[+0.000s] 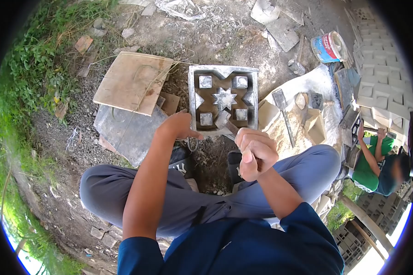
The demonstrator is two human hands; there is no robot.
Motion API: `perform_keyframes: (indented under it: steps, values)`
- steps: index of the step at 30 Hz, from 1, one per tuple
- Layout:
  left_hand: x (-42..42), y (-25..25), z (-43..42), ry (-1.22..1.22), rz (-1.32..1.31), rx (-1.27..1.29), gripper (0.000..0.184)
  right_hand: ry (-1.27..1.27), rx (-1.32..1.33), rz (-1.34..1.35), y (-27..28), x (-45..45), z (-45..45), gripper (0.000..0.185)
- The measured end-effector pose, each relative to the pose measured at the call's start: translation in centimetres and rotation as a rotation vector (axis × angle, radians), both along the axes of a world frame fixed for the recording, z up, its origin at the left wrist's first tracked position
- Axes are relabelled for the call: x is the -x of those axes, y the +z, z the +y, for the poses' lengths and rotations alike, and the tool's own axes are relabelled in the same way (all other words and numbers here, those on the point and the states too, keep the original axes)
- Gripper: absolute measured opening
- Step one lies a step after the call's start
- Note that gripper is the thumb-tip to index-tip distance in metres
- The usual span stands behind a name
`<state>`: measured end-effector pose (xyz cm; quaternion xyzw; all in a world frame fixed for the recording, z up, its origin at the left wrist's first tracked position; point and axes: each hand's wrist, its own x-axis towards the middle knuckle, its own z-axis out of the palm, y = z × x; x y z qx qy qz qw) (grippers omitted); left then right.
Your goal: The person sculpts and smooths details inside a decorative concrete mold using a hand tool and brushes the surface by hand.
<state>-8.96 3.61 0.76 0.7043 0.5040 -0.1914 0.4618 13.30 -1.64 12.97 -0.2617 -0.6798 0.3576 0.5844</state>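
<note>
A square metal mould (255, 98) with a star in its centre and four square blocks lies on the ground before my feet. My left hand (181, 126) is at its lower left corner, with fingers bent near a wire loop (193, 145); whether they grip anything is hidden. My right hand (256, 151) is closed around the handle of a small trowel-like tool (223, 120), whose flat blade rests inside the mould near its lower edge.
Flat boards (133, 82) lie left of the mould. On the right, a sack (314, 85) bears sandy powder, a long flat tool (284, 114) and stones. Beyond are a paint bucket (328, 47), stacked patterned blocks (383, 87) and a co-worker (376, 162) in green.
</note>
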Motion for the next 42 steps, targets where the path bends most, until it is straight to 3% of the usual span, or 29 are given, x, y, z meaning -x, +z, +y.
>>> perform_keyframes:
  steps: [4,12,17,19,22,25,30,34,38,40,42]
  values:
    - [-0.4,0.2,-0.3,-0.02,0.017,-0.027,0.092,-0.006,0.121,0.044,-0.3,0.0,1.4,0.044]
    - [0.0,-0.2,-0.4,0.015,-0.065,0.002,0.095,0.12,0.169,0.214,3.6,-0.5,0.4,0.051]
    - [0.2,-0.1,-0.5,0.008,-0.065,0.06,0.098,0.187,0.126,0.117,3.2,0.0,0.9,0.05]
    - [0.3,-1.5,-1.3,0.01,-0.129,-0.131,0.091,0.181,0.097,0.092,1.9,0.3,1.7,0.049]
    - [0.1,-0.2,-1.1,0.04,-0.022,-0.034,0.091,0.108,0.095,-0.014,-0.1,0.9,3.6,0.052]
    - [0.3,-1.0,-1.0,0.017,-0.086,-0.048,0.091,0.147,0.135,0.129,1.9,1.3,2.8,0.044]
    - [-0.2,0.6,-0.9,-0.01,-0.047,-0.034,0.092,0.182,0.133,-0.042,-0.4,0.9,3.8,0.044]
    - [0.2,0.4,-1.2,0.035,-0.062,-0.055,0.093,0.191,0.083,0.05,0.7,1.4,2.8,0.043]
    - [0.1,-0.1,-1.1,0.011,-0.039,-0.033,0.093,0.15,0.181,-0.033,0.1,0.8,3.7,0.047]
    - [0.2,0.2,-0.7,0.032,-0.041,-0.049,0.094,0.164,0.143,0.092,1.4,1.2,2.9,0.048]
    - [0.0,0.3,-1.9,0.039,-0.057,-0.031,0.094,0.157,0.213,0.059,-0.8,0.8,3.2,0.049]
